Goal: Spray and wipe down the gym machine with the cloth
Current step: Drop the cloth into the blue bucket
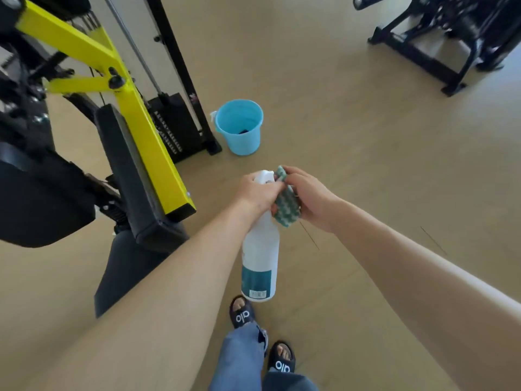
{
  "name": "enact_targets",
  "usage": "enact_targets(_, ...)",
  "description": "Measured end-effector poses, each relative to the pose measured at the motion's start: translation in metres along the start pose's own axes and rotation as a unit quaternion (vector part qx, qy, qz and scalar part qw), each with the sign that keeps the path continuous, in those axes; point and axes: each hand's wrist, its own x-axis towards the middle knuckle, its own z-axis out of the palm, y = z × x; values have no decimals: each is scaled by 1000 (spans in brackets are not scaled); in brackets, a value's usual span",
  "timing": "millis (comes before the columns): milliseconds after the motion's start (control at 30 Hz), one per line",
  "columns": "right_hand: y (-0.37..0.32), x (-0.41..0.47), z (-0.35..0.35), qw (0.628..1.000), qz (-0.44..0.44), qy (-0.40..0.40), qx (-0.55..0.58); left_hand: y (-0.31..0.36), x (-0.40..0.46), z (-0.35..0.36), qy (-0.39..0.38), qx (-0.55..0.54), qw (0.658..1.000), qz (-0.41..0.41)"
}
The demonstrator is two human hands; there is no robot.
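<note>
Both hands met over the floor, beside the gym machine.

The left hand gripped the neck of the white spray bottle, which hung base-down. The right hand curled around the green cloth, held against the bottle's head. A blue bucket stood beyond.

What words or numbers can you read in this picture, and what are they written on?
"alo" on the strap of the front sandal.
"alo" on the strap of the back sandal.
The spray bottle has a teal label with a barcode, but its print is too small and blurred to read.
The blue bucket and the gym machine show no writing.
</note>
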Motion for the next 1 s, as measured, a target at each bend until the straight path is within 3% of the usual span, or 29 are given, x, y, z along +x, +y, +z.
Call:
enact_targets(233,-74,87,-49,988,-37,29,-148,59,101,7,-30,32,999,10)
enact_targets(433,-129,184,-98,919,-79,65,-381,105,208,6,-32,72,997,14)
enact_targets(600,-181,249,-104,927,-80,33,-365,144,270,-7,-3,87,996,5)
enact_targets(767,-235,329,-107,943,-24,-45,-330,171,343,-17,52,77,995,-28)
enact_targets(1000,-285,461,-108,950,15,-117,-290,187,453,-12,152,-8,985,-76)
